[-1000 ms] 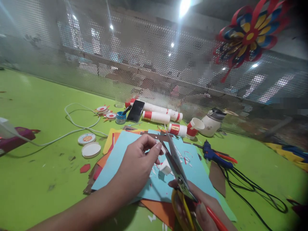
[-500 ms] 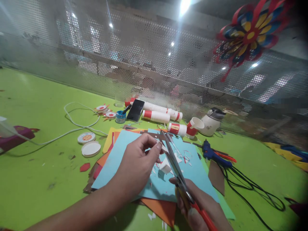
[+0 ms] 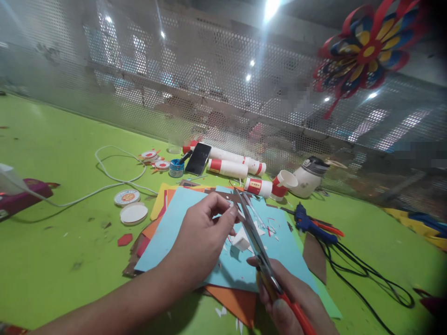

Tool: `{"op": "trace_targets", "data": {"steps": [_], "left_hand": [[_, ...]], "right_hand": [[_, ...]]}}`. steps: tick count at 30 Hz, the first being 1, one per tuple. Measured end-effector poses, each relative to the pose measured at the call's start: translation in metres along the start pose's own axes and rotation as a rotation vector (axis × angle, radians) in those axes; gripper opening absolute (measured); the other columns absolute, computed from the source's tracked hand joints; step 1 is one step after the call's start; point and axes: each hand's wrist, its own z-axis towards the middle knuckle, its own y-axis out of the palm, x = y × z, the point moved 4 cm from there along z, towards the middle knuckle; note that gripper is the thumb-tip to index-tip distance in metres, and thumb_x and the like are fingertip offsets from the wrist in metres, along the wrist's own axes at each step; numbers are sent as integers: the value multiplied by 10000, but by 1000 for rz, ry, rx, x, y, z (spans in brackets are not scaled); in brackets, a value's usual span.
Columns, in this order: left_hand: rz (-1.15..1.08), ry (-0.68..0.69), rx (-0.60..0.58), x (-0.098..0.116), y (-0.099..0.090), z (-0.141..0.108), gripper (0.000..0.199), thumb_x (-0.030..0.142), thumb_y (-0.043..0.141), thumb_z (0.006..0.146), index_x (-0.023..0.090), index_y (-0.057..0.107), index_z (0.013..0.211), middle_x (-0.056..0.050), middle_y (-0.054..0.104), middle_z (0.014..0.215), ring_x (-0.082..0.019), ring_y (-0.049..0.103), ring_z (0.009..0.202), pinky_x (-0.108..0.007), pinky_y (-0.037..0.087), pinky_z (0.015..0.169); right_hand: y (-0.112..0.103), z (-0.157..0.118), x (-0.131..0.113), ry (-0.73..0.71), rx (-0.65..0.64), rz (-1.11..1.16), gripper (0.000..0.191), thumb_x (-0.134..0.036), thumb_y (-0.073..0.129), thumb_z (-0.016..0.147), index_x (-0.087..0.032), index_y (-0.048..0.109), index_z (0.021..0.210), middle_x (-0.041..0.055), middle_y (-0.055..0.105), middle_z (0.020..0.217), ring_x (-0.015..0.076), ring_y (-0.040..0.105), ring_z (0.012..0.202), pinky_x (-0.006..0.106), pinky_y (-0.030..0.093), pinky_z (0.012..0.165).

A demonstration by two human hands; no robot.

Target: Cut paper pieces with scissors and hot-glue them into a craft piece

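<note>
My left hand (image 3: 206,228) pinches a small white paper piece (image 3: 240,214) between thumb and fingers, over the stack of coloured paper. The handles of the scissors (image 3: 256,242) are in my right hand (image 3: 282,288), and their long blades point up and away, beside the white piece. Whether the blades touch it I cannot tell. Under both hands lies a light blue sheet (image 3: 167,232), strewn with white and red scraps. A small white box-like paper shape (image 3: 240,239) rests on it, just behind the blades.
Rolled paper cups (image 3: 226,168), a red-and-white cup (image 3: 282,184), a phone (image 3: 198,158), a blue jar (image 3: 176,168) and a white kettle-like container (image 3: 309,177) stand behind the paper. On the right lies a blue glue gun (image 3: 310,224) with a black cord. Round lids (image 3: 134,214) lie left.
Both hands, the white paper piece and the scissors hold nearly the same pose. The whole view has shifted slightly.
</note>
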Motion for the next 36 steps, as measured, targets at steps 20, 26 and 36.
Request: {"op": "trace_targets", "data": {"steps": [20,26,36], "left_hand": [[23,24,-2,2,-1,0,147,223,562,848,156,559,717,18,601,713,-98,549,630,-227,445,617],[17,20,1,1,-1,1,160,228,562,847,159,549,704,20,605,712,-96,550,628,-227,445,625],[-22,22,18,1,-4,3,171,259,565,846,162,543,708,25,584,701,-97,544,609,-233,436,613]], "right_hand": [[-2,1,-13,-32,21,-55,605,-720,304,857,-202,573,1015,-16,482,670,133,431,557,270,362,560],[-3,1,-16,-23,26,-48,602,-724,310,854,-205,580,995,-20,482,656,133,431,555,267,355,548],[-1,1,-5,-46,23,38,631,-707,335,856,-176,565,1106,11,502,680,159,471,595,268,385,544]]}}
